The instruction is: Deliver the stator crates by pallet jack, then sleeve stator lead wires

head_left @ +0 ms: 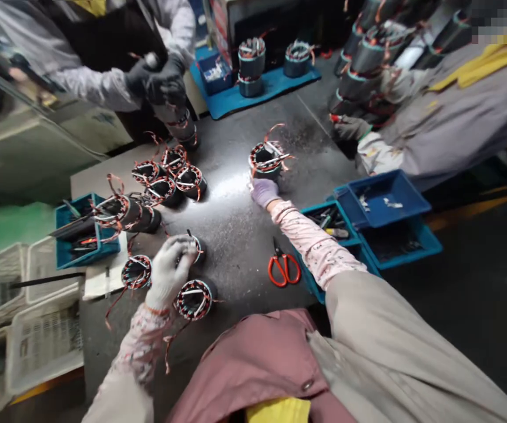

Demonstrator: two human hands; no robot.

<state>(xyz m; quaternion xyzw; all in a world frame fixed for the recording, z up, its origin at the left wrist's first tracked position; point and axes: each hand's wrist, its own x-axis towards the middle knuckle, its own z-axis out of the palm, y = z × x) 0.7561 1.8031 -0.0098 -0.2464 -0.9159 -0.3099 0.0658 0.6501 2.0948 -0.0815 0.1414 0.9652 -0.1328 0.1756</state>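
My left hand (171, 267), in a white glove, has its fingers closed on the rim of a wound motor stator (199, 249), which it partly hides. Close beside that hand stand two more stators, one on its left (137, 272) and one nearer my body (194, 299), with copper-coloured leads trailing out. My right arm reaches out across the table. Its hand (265, 191), in a purple glove, grips the near side of another upright stator (265, 161) with white sleeving and loose leads on top; the fingertips are partly hidden.
Red-handled scissors (284, 269) lie on the dark table (239, 247). Several stators (175, 157) stand at the left, near a blue tool bin (77, 249). Blue trays (389, 197) sit at the right. Two co-workers handle stators across the table, one in dark gloves (160, 79).
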